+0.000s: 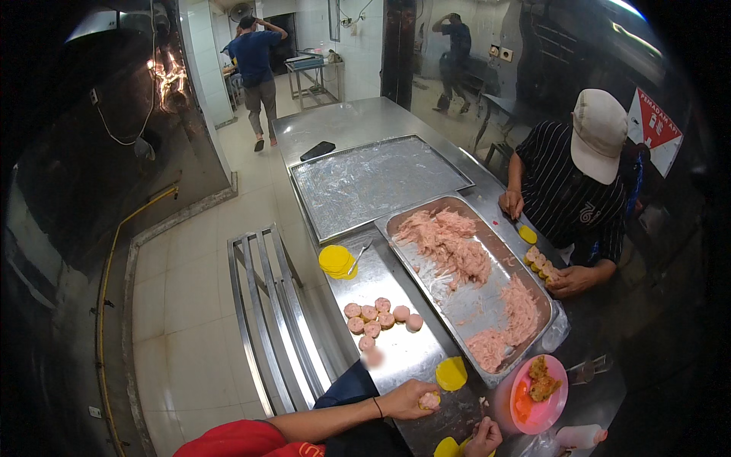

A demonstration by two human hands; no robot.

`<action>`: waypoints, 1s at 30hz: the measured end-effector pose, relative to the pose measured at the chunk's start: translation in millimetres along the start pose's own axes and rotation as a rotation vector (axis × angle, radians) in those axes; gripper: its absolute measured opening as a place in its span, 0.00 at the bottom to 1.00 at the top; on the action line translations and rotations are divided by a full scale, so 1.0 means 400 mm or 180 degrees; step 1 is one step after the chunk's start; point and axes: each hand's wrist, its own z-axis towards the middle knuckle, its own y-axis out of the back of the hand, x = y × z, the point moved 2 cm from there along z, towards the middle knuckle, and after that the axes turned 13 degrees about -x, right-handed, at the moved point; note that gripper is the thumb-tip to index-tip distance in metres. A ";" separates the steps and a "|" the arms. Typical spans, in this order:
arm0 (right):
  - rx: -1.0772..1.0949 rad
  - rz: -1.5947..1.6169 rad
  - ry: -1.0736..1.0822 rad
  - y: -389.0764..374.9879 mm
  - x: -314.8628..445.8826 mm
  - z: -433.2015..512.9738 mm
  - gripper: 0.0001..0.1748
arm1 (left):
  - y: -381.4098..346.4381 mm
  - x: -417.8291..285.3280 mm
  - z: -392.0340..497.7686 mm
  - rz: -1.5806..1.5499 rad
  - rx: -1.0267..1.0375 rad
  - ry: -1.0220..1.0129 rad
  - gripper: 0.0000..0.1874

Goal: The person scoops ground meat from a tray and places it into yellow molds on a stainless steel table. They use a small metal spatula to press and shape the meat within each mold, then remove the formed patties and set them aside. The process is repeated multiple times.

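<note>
My left hand (406, 399) is closed around a yellow-wrapped dumpling (429, 400) filled with pink minced meat, at the table's near edge. My right hand (483, 439) lies lower right, over yellow wrappers (447, 447) at the bottom rim; a thin tool with a bit of filling at its tip seems to rise from its fingers. A yellow wrapper pile (451, 373) lies just beyond my left hand. Several filled dumplings (371, 329) stand grouped on the steel table. Beyond, a deep steel tray (400, 267) holds pink minced meat (445, 243).
A pink bowl (557, 420) with food and a white bottle (581, 437) stand at lower right. A spoon (361, 257) rests by yellow wrappers (337, 260). Farther off lie a flat tray (377, 183) and a black phone-like object (317, 151). A co-worker (577, 171) sits right, holding dumplings; another person walks behind.
</note>
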 end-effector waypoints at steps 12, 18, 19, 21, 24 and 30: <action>-0.0008 -0.0188 0.0084 -0.002 0.024 -0.004 0.18 | -0.001 0.003 -0.001 -0.0077 -0.0026 -0.0001 0.14; 0.0057 0.0044 -0.0045 -0.004 0.012 -0.002 0.18 | 0.003 -0.004 0.000 -0.0136 -0.0042 0.0010 0.14; 0.0054 0.0113 -0.0074 -0.004 0.010 -0.001 0.18 | 0.003 -0.005 0.001 -0.0154 -0.0060 0.0017 0.14; 0.0016 0.0012 0.0001 -0.002 0.008 0.000 0.18 | 0.002 -0.006 0.001 -0.0175 -0.0083 0.0016 0.14; 0.0058 -0.0013 0.0039 -0.002 0.007 0.000 0.18 | 0.000 -0.006 0.000 -0.0168 -0.0110 0.0005 0.14; 0.0014 0.0200 -0.0043 -0.007 -0.006 0.003 0.17 | -0.003 0.002 0.002 -0.0179 -0.0116 0.0024 0.15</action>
